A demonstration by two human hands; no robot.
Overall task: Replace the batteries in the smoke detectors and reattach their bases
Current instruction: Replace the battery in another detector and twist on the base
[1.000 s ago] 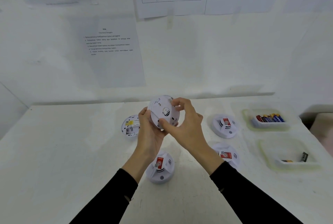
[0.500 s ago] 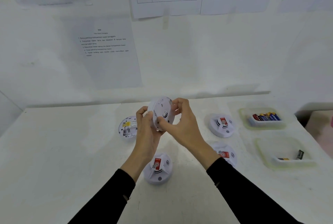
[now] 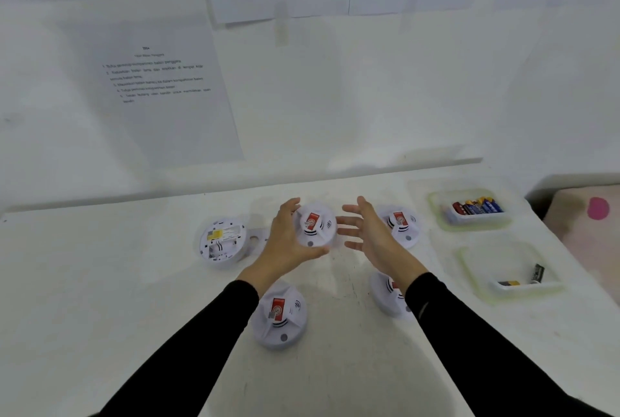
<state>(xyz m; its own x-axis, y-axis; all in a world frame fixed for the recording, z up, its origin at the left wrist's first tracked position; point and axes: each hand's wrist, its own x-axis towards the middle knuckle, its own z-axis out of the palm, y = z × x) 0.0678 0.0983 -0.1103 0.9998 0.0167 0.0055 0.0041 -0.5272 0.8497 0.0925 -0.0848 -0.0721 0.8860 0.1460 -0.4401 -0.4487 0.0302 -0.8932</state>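
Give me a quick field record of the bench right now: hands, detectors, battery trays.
left hand: open, cupped against the centre detector
right hand: open, holding nothing
closed detectors: four, label up: centre detector, back right detector, front left detector, front right detector partly hidden by the right sleeve
open detector: back side up, left of the hands, battery bay exposed
far tray: several batteries
near tray: two loose cells

The scene is lit brightly and evenly; faint shadows are thrown on the counter (image 3: 100, 299); edges are bowed.
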